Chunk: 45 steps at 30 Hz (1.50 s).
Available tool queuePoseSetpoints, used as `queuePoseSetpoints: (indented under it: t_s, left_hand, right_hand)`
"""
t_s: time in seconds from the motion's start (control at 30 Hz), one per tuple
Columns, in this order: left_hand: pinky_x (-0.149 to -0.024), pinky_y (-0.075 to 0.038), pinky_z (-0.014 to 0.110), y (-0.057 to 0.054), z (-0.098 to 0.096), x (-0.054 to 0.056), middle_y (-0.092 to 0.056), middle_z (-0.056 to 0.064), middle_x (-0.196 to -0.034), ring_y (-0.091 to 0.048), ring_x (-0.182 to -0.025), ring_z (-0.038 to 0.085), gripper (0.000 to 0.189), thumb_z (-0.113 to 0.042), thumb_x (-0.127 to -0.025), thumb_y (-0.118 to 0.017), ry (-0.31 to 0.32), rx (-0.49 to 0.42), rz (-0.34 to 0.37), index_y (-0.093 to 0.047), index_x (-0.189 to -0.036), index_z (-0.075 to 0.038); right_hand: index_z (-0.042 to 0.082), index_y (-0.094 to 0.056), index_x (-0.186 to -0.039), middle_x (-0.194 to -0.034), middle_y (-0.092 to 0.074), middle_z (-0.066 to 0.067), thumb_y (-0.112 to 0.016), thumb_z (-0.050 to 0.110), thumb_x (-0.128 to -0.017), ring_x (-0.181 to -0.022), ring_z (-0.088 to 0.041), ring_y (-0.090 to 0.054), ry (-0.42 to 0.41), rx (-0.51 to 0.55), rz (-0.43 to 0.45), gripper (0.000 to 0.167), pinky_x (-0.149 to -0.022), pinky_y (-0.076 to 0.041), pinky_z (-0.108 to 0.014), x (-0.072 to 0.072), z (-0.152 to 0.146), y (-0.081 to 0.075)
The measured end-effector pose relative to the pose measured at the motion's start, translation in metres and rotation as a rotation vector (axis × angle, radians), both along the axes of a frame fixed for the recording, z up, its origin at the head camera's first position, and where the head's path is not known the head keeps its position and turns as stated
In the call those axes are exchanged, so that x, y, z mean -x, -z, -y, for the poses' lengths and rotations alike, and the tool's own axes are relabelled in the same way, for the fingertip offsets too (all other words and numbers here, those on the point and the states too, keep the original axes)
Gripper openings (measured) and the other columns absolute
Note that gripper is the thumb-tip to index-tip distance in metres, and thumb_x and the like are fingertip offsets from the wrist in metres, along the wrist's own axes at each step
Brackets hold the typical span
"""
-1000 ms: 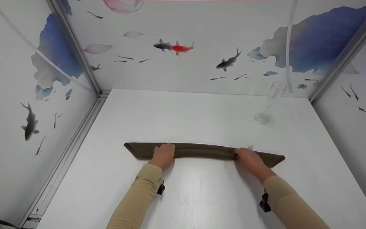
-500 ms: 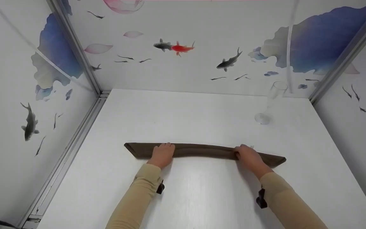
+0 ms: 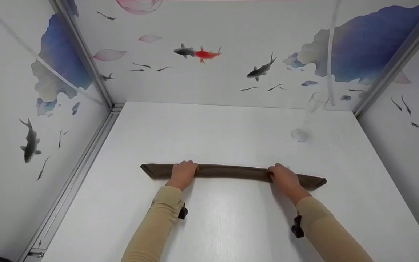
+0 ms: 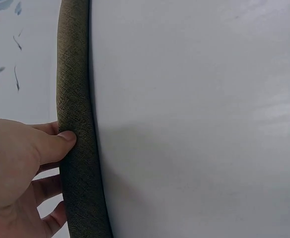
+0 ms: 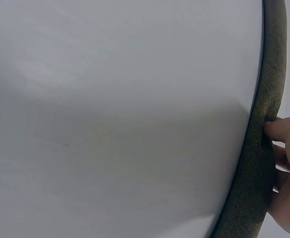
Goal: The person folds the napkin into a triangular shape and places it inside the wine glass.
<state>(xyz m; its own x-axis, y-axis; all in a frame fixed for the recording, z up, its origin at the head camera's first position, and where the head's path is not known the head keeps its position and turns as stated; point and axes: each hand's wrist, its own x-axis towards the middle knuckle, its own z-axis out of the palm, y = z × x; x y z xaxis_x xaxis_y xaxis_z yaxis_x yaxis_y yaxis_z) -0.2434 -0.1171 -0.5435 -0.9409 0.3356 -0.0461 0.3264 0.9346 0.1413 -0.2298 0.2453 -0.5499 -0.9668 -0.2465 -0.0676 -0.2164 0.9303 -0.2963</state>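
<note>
A long brown folded cloth (image 3: 231,172) stretches across the table as a narrow band, its ends slanted. Toward its left end my left hand (image 3: 183,175) grips it. The left wrist view has the thumb (image 4: 60,144) on the near face of the woven cloth (image 4: 78,99) and the other fingers behind. Further right, my right hand (image 3: 285,182) pinches the same band. In the right wrist view its thumb (image 5: 276,130) presses a dent into the fabric (image 5: 249,183). Parts of the fingers are hidden behind the cloth.
A tall clear stemmed glass (image 3: 299,135) stands upright at the back right of the white table (image 3: 209,131). Printed white panels with metal frame rails enclose the table at left, back and right. A small pale bit shows just behind my right hand.
The middle of the band looks narrower than a second ago, with less of its lower fold showing. My left hand has moved slightly up and left; both hands keep their hold.
</note>
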Motion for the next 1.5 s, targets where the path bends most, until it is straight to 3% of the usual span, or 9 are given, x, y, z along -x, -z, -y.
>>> queuePoseSetpoints:
  t_s: [0.2,0.73,1.0,1.27,1.5]
  left_hand:
    - [-0.084,-0.048,0.050,-0.003,0.001,0.004,-0.066,0.009,-0.101,-0.061,-0.098,0.031,0.020,-0.001,-0.096,-0.058,-0.020,-0.044,0.026,-0.070,-0.109,-0.010]
    - [-0.078,-0.053,0.044,-0.004,0.008,0.009,-0.066,0.012,-0.097,-0.064,-0.093,0.030,0.015,-0.011,-0.098,-0.060,-0.073,-0.127,0.024,-0.069,-0.106,-0.002]
    - [-0.075,-0.053,0.046,-0.004,0.013,0.010,-0.062,0.015,-0.089,-0.061,-0.088,0.033,0.024,-0.023,-0.097,-0.064,-0.174,-0.099,0.061,-0.067,-0.100,0.001]
    - [-0.080,-0.052,0.044,-0.003,0.018,0.010,-0.063,0.017,-0.096,-0.060,-0.094,0.034,0.022,-0.015,-0.099,-0.059,-0.139,-0.180,0.093,-0.067,-0.106,0.004]
    - [-0.083,-0.051,0.042,0.000,0.020,0.012,-0.067,0.016,-0.099,-0.062,-0.096,0.033,0.020,-0.013,-0.099,-0.058,-0.146,-0.206,0.103,-0.068,-0.106,0.003]
  right_hand:
    - [0.004,-0.071,-0.103,-0.084,-0.056,-0.008,-0.064,0.001,-0.092,-0.079,-0.028,-0.058,-0.002,-0.027,-0.053,0.013,-0.069,-0.050,-0.042,0.004,0.000,0.002]
    - [-0.001,-0.069,-0.105,-0.092,-0.060,-0.012,-0.065,0.003,-0.092,-0.091,-0.034,-0.060,0.031,-0.019,-0.071,0.015,-0.078,-0.051,-0.044,0.004,0.004,0.002]
    - [-0.005,-0.068,-0.101,-0.095,-0.058,-0.013,-0.066,0.004,-0.092,-0.094,-0.033,-0.059,0.060,0.014,-0.080,0.013,-0.082,-0.051,-0.042,0.003,0.003,0.005]
    - [-0.005,-0.068,-0.093,-0.093,-0.059,-0.013,-0.066,0.003,-0.091,-0.092,-0.033,-0.060,0.052,-0.008,-0.074,0.008,-0.080,-0.051,-0.042,0.004,0.000,0.006]
    - [-0.003,-0.069,-0.093,-0.086,-0.060,-0.010,-0.064,0.003,-0.093,-0.086,-0.031,-0.061,0.044,-0.026,-0.049,0.008,-0.075,-0.052,-0.040,0.005,0.000,0.001]
